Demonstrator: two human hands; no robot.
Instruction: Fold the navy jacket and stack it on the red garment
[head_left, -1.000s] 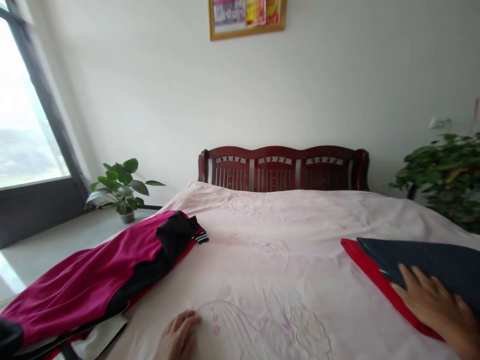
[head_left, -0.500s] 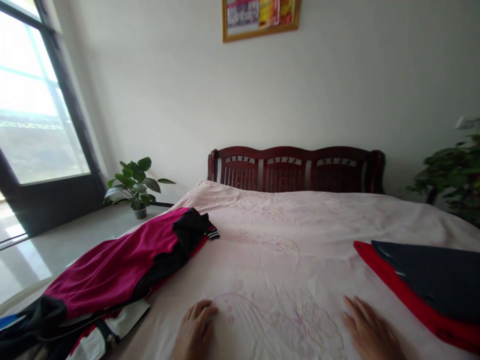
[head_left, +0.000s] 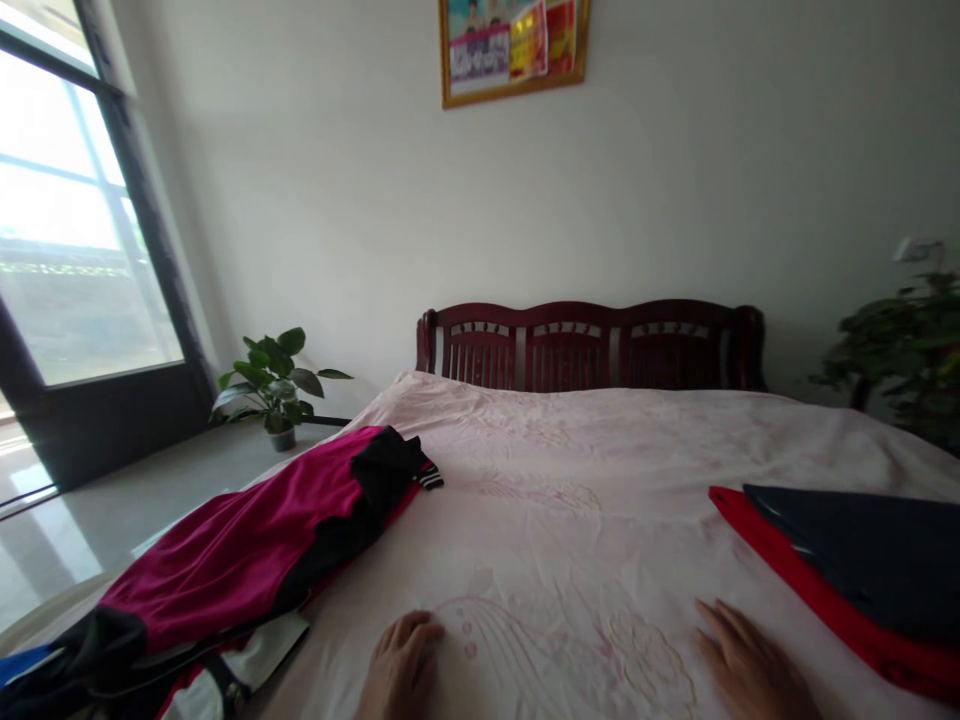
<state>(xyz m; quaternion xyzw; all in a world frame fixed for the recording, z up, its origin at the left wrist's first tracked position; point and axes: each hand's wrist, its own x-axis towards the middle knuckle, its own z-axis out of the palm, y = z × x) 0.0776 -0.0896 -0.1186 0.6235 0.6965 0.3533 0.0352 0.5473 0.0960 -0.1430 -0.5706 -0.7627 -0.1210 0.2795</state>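
Both of my hands rest on a pale pink bedsheet (head_left: 525,560) with embroidered flowers. My left hand (head_left: 403,662) lies at the bottom middle, its fingers loosely bent on the cloth and holding nothing. Over at the lower right, my right hand (head_left: 750,660) is palm down with fingers stretched out, also holding nothing. It is nearest to a folded dark navy garment (head_left: 862,555), which lies on a red folded garment (head_left: 817,605). Left of my left hand is a magenta and black jacket (head_left: 247,540) with a striped cuff, lying on other clothes.
A dark red wooden backrest (head_left: 566,345) stands behind the bed against the wall. Potted plants are at the left (head_left: 274,380) and right (head_left: 900,345). On the far left is a glass door (head_left: 97,240). A framed picture (head_left: 514,50) hangs above.
The view has tilted slightly upward, so most things sit a little lower in the picture. Both hands stay on the sheet in nearly the same places; the clothes have not moved.
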